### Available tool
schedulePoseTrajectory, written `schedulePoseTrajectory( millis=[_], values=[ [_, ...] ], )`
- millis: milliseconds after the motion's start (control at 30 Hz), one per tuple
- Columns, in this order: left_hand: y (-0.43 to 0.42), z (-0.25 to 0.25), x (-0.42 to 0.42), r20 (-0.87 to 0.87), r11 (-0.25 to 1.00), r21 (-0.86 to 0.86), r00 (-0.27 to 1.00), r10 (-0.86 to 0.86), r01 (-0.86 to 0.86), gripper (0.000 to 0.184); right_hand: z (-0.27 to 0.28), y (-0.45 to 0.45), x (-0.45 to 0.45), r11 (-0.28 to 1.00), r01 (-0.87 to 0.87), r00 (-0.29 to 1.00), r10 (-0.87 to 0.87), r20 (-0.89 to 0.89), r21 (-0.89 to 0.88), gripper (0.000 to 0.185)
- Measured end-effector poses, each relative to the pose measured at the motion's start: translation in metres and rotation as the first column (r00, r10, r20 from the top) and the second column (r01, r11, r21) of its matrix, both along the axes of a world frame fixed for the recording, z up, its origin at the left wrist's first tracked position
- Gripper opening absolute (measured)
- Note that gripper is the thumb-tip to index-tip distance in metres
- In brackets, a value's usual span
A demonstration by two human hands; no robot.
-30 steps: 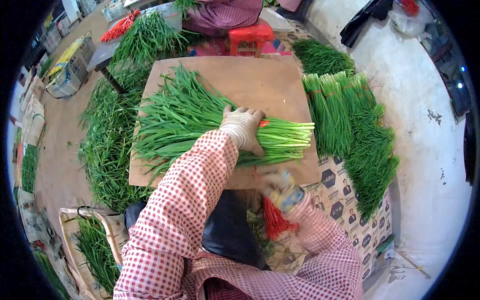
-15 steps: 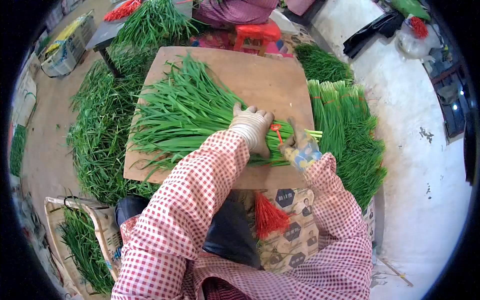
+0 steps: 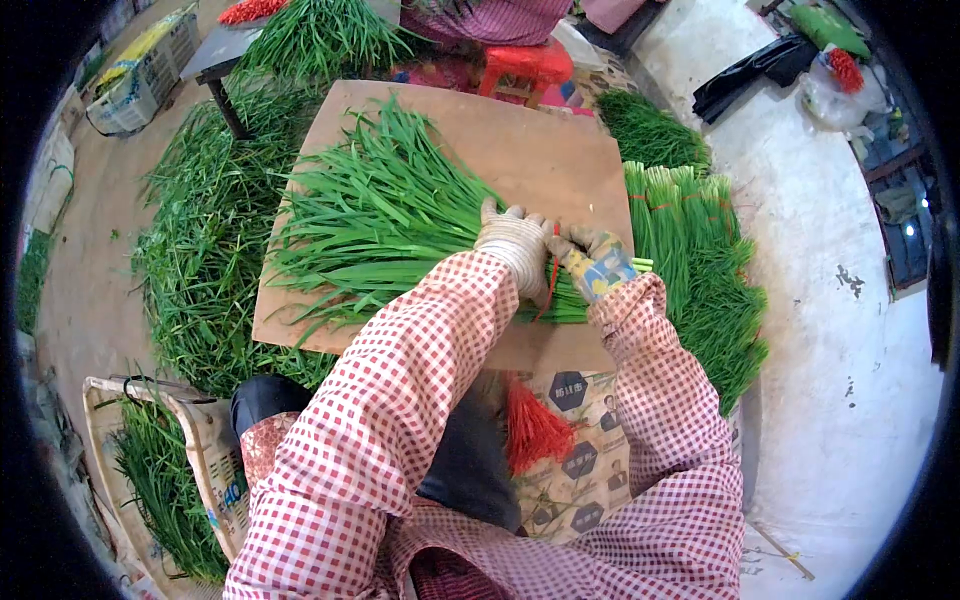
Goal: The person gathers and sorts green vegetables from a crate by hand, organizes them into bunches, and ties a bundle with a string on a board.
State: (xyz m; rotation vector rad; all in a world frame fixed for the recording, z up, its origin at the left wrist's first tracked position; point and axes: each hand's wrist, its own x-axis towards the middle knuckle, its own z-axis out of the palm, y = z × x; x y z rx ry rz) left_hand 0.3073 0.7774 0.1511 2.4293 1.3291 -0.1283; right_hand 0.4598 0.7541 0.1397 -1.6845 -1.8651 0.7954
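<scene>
A large bunch of garlic chives (image 3: pixel 390 220) lies across a brown board (image 3: pixel 560 165), leaves fanned to the left and pale cut ends to the right. My left hand (image 3: pixel 512 248), in a pale glove wound with cord, is closed over the stalks and presses them down. Just right of it, a thin red tie (image 3: pixel 552 272) crosses the bunch. My right hand (image 3: pixel 594 262), in a glove with a blue and yellow patch, has its fingers closed at the tie's upper part. Its fingertips are partly hidden against my left hand.
Tied chive bundles (image 3: pixel 670 215) stand right of the board; loose greens (image 3: pixel 200 250) heap on the left. A bunch of red ties (image 3: pixel 535 425) hangs below the near edge. A crate (image 3: pixel 190 430) with greens stands lower left. A red stool (image 3: pixel 525 65) is behind, with a person's clothing above.
My right hand has moved up and left, from the cut ends to beside my left hand. The red tie, bunched on top before, now runs as a longer strand across the stalks.
</scene>
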Motion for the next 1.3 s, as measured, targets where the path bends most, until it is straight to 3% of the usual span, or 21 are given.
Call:
schedulePoseTrajectory(
  millis=[67, 133, 167, 233, 333, 433, 500, 533, 567, 633, 667, 733, 800, 867, 967, 1033, 1100, 1133, 1200, 1267, 1300],
  values=[
    [0.0, 0.002, 0.001, -0.005, 1.0, 0.002, 1.0, 0.022, -0.022, 0.1, 0.028, -0.012, -0.02, 0.999, 0.038, 0.988, -0.041, 0.146, 0.025, 0.036],
    [0.002, 0.002, 0.002, -0.051, 1.0, -0.017, 0.999, -0.001, 0.0, 0.099, 0.029, -0.016, -0.023, 0.989, 0.054, 0.957, -0.09, -0.277, -0.134, 0.041],
    [0.004, -0.005, 0.004, 0.022, 0.998, -0.01, 0.998, 0.056, -0.056, 0.098, 0.019, -0.025, -0.028, 0.942, 0.187, 0.91, -0.273, -0.313, -0.277, 0.04],
    [0.01, -0.022, 0.008, 0.108, 0.993, 0.013, 0.987, 0.118, -0.12, 0.093, -0.002, -0.057, -0.031, 0.881, 0.24, 0.831, -0.404, -0.382, -0.408, 0.033],
    [-0.005, 0.005, 0.004, 0.031, 0.995, -0.009, 0.994, 0.102, -0.102, 0.094, -0.026, -0.146, -0.021, 0.892, 0.153, 0.884, -0.316, -0.345, -0.426, 0.023],
    [-0.004, 0.008, 0.002, 0.023, 0.996, -0.054, 0.997, 0.072, -0.071, 0.1, -0.025, -0.176, -0.02, 0.971, 0.128, 0.964, -0.17, -0.205, -0.202, 0.015],
    [0.001, 0.01, 0.002, 0.038, 0.996, -0.063, 0.998, 0.059, -0.056, 0.105, -0.017, -0.162, -0.018, 0.989, 0.053, 0.999, -0.052, -0.011, 0.136, 0.01],
    [0.004, 0.009, 0.0, 0.041, 0.997, -0.056, 0.997, 0.06, -0.057, 0.105, -0.012, -0.148, -0.012, 0.988, 0.052, 0.999, -0.051, -0.009, 0.144, 0.01],
    [0.008, 0.009, -0.005, 0.077, 0.998, -0.055, 0.997, -0.003, 0.007, 0.107, -0.008, -0.132, -0.006, 0.902, -0.039, 0.999, 0.039, 0.007, 0.43, 0.009],
    [0.02, 0.007, -0.013, 0.105, 0.986, -0.103, 0.987, -0.12, 0.131, 0.114, -0.002, -0.114, -0.008, 0.734, -0.113, 0.992, 0.122, 0.034, 0.67, 0.009],
    [0.014, 0.014, -0.012, 0.094, 0.985, -0.103, 0.987, -0.127, 0.137, 0.114, 0.004, -0.111, -0.016, 0.929, 0.12, 0.842, 0.092, -0.531, 0.351, 0.009],
    [0.003, 0.03, -0.011, 0.119, 0.988, -0.065, 0.984, -0.129, 0.138, 0.116, 0.01, -0.098, -0.024, 0.989, 0.131, 0.424, -0.116, -0.898, -0.066, 0.011],
    [-0.015, 0.032, 0.003, -0.039, 0.988, 0.037, 0.988, -0.149, 0.151, 0.117, 0.015, -0.082, -0.028, 0.926, 0.087, 0.021, -0.37, -0.929, -0.367, 0.011],
    [-0.025, 0.014, 0.012, -0.105, 0.983, 0.156, 0.991, -0.08, 0.096, 0.117, 0.017, -0.08, -0.036, 0.93, 0.078, -0.114, -0.349, -0.93, -0.358, 0.011],
    [-0.027, 0.012, 0.016, -0.083, 0.993, 0.113, 0.996, -0.016, 0.025, 0.114, 0.01, -0.094, -0.028, 0.937, -0.032, 0.032, -0.347, -0.937, -0.348, 0.009],
    [-0.029, 0.003, 0.015, -0.09, 0.992, 0.125, 0.996, -0.023, 0.034, 0.112, -0.039, -0.128, -0.042, 0.827, 0.17, 0.147, -0.559, -0.816, -0.536, 0.005],
    [-0.028, -0.002, 0.014, -0.114, 0.985, 0.165, 0.993, -0.023, 0.042, 0.108, -0.079, -0.163, -0.044, 0.98, 0.199, 0.654, -0.157, -0.74, -0.033, 0.003],
    [-0.026, -0.002, 0.015, -0.114, 0.986, 0.163, 0.993, -0.022, 0.041, 0.108, -0.08, -0.158, -0.043, 0.98, 0.197, 0.654, -0.158, -0.74, -0.035, 0.003],
    [-0.025, -0.001, 0.015, -0.087, 0.988, 0.153, 0.996, -0.015, 0.029, 0.108, -0.081, -0.15, -0.043, 1.0, 0.012, 0.882, -0.024, -0.471, -0.027, 0.005],
    [-0.022, 0.013, 0.014, -0.098, 0.985, 0.166, 0.995, -0.02, 0.036, 0.109, -0.063, -0.137, -0.045, 0.995, -0.018, 0.982, -0.002, -0.187, -0.102, 0.009],
    [-0.02, 0.02, 0.012, -0.128, 0.991, 0.116, 0.991, -0.05, 0.065, 0.107, -0.051, -0.135, -0.044, 0.992, -0.126, 0.898, 0.124, -0.422, 0.023, 0.01]
  ],
)
